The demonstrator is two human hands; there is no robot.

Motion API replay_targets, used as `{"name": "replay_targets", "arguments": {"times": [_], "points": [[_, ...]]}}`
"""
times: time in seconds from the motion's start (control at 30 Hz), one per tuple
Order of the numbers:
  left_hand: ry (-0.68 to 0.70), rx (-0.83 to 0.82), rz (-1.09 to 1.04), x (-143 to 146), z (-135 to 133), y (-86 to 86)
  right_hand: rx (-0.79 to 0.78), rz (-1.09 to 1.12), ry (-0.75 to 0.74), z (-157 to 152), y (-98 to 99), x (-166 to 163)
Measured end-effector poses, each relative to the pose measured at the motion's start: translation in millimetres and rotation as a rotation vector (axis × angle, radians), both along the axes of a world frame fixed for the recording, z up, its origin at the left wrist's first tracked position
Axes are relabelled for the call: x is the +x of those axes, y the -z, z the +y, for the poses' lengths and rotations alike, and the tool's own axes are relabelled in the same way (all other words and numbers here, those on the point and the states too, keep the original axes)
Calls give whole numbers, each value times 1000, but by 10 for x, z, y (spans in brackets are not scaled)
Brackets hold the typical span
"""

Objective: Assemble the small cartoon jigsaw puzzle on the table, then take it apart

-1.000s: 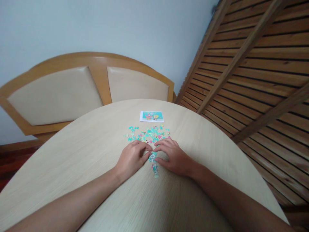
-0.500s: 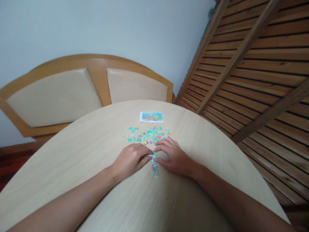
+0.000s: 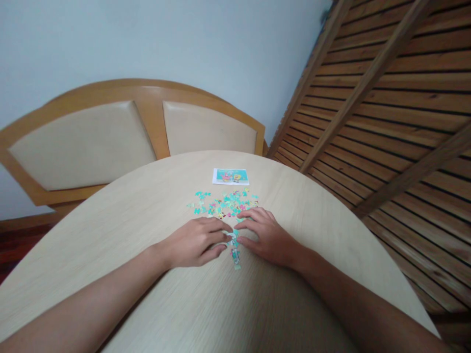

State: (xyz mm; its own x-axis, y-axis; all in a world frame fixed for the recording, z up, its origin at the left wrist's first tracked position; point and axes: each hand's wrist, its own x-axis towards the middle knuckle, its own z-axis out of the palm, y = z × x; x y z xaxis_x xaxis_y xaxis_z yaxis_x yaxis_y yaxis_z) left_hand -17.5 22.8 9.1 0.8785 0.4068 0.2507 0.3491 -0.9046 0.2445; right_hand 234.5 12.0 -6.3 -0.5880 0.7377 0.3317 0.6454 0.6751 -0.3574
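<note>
My left hand (image 3: 193, 241) and my right hand (image 3: 265, 236) rest on the round pale wooden table (image 3: 154, 294), fingertips almost meeting. Between them lies a short strip of joined jigsaw pieces (image 3: 234, 250), turquoise with pink. Both hands' fingers are curled and press on the strip's top end. Just beyond the fingertips is a scatter of several loose jigsaw pieces (image 3: 225, 203), mostly turquoise. Farther back lies the small reference picture card (image 3: 230, 176).
A wooden bench with two beige padded back panels (image 3: 91, 142) stands behind the table against a pale wall. A slatted wooden screen (image 3: 386, 98) runs along the right. The table's edge curves away at left and right.
My left hand has drawn back slightly to the left, its fingers stretching flatter along the strip. The right hand has barely shifted.
</note>
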Motion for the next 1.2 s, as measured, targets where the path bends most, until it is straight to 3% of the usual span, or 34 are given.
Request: {"name": "replay_targets", "arguments": {"times": [0.13,0.23,0.37,0.47,0.83,1.07,1.2], "points": [[-12,6,-25,4,0,36,19,-58,35,-9,-108,57],[-9,15,-44,7,3,52,42,-47,183,87,-120,186],[1,29,-65,5,6,65,69,107,456,309,3,412],[11,31,-74,-2,7,71,43,202,535,432,122,508],[36,16,-79,10,-5,59,5,168,409,451,176,443],[-253,65,-169,-4,49,132,8,122,388,419,216,424],[-289,62,-189,-12,77,153,-7,105,388,371,144,410]]}}
